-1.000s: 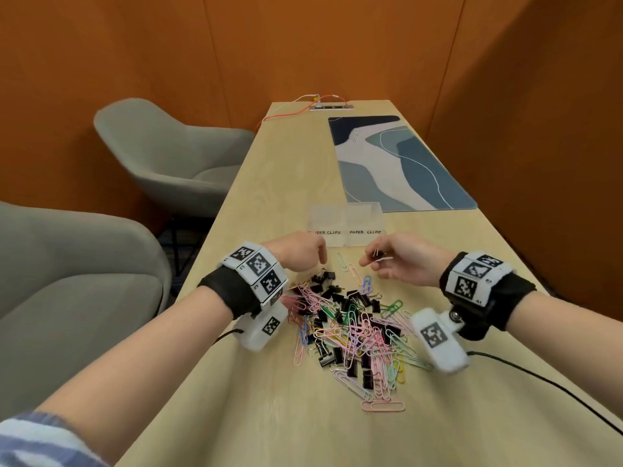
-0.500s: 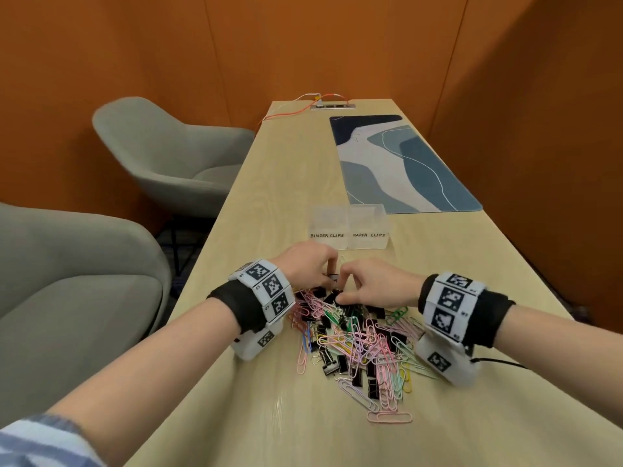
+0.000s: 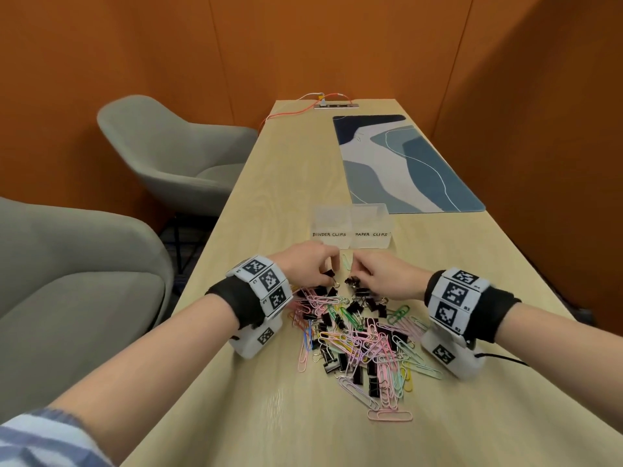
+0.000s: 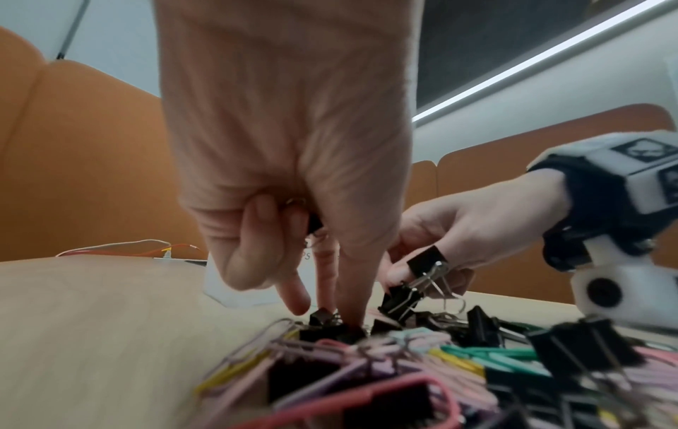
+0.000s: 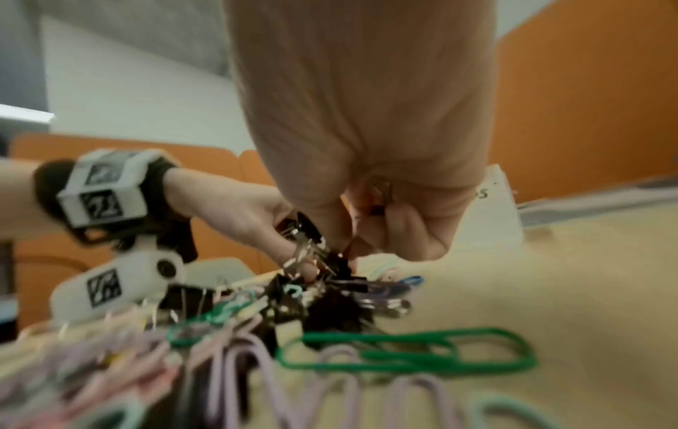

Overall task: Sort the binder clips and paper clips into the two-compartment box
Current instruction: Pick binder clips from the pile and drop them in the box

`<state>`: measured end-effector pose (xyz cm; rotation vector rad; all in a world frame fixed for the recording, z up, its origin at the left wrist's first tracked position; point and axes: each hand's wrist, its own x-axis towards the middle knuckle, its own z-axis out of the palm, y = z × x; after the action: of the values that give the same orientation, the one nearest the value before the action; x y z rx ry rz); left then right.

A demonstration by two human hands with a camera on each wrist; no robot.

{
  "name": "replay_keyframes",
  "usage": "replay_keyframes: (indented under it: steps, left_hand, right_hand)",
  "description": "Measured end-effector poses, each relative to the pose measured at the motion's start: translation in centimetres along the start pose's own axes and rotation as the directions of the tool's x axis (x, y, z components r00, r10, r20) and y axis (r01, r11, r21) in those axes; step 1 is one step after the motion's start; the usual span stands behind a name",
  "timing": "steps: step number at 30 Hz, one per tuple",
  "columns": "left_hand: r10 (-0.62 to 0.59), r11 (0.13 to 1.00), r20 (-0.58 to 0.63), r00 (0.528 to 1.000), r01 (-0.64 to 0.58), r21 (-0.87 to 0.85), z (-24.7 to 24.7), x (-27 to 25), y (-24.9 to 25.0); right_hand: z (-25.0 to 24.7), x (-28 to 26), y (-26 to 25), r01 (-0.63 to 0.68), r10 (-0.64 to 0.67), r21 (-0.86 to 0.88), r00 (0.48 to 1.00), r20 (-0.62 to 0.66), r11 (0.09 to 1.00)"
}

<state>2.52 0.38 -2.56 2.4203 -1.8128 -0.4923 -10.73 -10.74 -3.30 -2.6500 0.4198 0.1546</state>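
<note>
Compared with half a second ago, both hands stay at the far edge of the pile (image 3: 357,335) in the frame centre, now slightly apart; the left hand (image 3: 308,269) pinches a black binder clip (image 3: 328,274), and the right hand (image 3: 381,276) pinches another clip (image 3: 352,281); the box (image 3: 350,229) stands just above them on the table (image 3: 276,183), its long side running left to right, labels facing the camera; a mat (image 3: 401,163) lies upper right, two chairs (image 3: 168,153) left.
</note>
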Motion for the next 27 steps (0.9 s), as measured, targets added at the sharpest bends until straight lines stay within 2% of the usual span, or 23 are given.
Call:
replay_keyframes:
  steps: [3,6,11,16,21,23,27]
  left_hand:
    - [0.003,1.000,-0.008,1.000,-0.002,0.023,0.1,0.1,0.3]
    - [0.003,0.999,-0.003,1.000,-0.002,0.046,0.2,0.4,0.7]
    - [0.016,0.997,-0.047,0.999,-0.012,0.073,0.2,0.5,0.6]
    - [-0.036,0.999,-0.064,0.997,0.034,-0.032,-0.4,0.1,0.5]
    - [-0.124,0.987,-0.020,0.992,0.121,-0.109,-1.3,-0.5,0.5]
    - [-0.163,0.970,-0.032,0.986,0.154,-0.190,-1.4,-0.9,0.4]
    - [-0.196,0.932,-0.065,0.978,0.166,-0.323,-1.2,-1.1,0.0]
  right_hand:
    - [0.5,-0.2,0.1,0.051,-0.058,-0.111,0.996,-0.064,0.993]
    - [0.6,-0.2,0.1,0.041,-0.050,-0.077,0.991,-0.121,0.996]
    - [0.2,0.0,0.2,-0.054,0.080,0.170,0.986,-0.148,0.984]
    - [-0.3,0.0,-0.1,-0.128,0.178,0.469,0.982,-0.065,0.874]
    - [-0.8,0.1,0.1,-0.229,0.275,0.553,0.962,0.000,0.801]
    - [-1.1,0.2,0.1,-0.277,0.350,0.644,0.937,0.016,0.713]
    - [-1.4,0.0,0.7,-0.327,0.434,0.886,0.886,0.166,0.328]
